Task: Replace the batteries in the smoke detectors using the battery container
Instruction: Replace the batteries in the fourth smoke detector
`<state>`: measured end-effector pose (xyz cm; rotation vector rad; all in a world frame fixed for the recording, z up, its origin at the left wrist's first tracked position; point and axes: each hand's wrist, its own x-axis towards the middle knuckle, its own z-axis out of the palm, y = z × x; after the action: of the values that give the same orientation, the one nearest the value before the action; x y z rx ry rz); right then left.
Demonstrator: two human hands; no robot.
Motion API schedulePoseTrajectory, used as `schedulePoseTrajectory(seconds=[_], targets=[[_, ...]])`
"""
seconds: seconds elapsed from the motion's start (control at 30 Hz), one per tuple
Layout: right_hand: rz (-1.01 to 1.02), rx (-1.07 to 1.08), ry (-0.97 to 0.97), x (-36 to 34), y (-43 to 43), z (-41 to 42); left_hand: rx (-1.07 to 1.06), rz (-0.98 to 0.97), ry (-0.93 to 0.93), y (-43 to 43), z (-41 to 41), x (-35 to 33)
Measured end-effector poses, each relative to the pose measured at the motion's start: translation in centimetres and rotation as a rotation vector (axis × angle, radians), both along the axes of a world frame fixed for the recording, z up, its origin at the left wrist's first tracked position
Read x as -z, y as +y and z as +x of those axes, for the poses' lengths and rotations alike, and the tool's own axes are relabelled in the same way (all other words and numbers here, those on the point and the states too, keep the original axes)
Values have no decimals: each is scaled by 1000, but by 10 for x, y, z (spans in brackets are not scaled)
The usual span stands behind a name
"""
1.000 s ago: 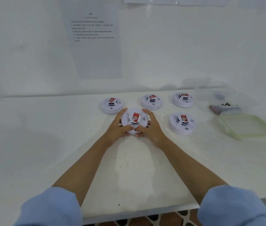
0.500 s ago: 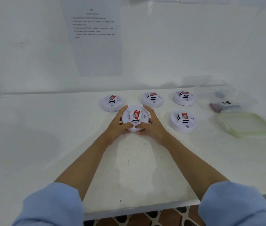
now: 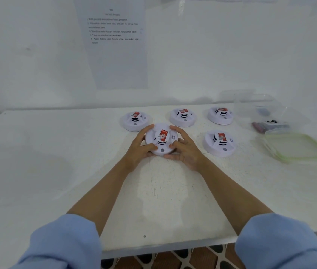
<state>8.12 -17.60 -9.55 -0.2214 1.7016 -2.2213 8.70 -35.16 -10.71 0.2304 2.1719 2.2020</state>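
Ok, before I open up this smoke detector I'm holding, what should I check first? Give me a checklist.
1. Grip: left hand and right hand both hold the held detector: ok.
2. Battery cover showing: not ok, its face is up.
3. The battery container is open, lid lying next to it: ok.
4. Batteries inside: dark items show, type cannot tell.
5. Left hand clear of the rear-left detector: cannot tell.

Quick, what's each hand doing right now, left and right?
Left hand: closed, gripping the left side of the nearest smoke detector.
Right hand: closed, gripping the same detector's right side.
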Motion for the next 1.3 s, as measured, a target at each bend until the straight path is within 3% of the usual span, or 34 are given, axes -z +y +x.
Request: schedulePoseTrajectory(seconds=[0.27,1.3], targets=[[17,-4,34,2,0,1,6,72,-32,1,2,-2],[45,44,40,4,-2,1,-26,60,-38,2,4,-2]])
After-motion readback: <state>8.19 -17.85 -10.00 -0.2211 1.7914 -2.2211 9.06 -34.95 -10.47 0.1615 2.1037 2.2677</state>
